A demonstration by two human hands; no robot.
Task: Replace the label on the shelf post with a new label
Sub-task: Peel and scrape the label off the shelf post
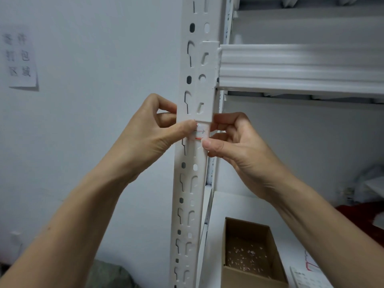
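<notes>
A white perforated shelf post [190,183] runs up the middle of the head view. A small white label with red lines [201,133] lies on its front face, just under the beam bracket [205,84]. My left hand [149,134] curls round the post's left edge, its thumb tip on the label's left end. My right hand [234,142] pinches the label's right end at the post's right edge, thumb in front, fingers curled behind. Much of the label is hidden by my thumbs.
A white shelf beam [301,65] juts right from the post. Below it stands an open cardboard box [249,252] holding paper scraps, with label sheets [309,273] beside it on the shelf. A paper notice [19,59] hangs on the wall at the left.
</notes>
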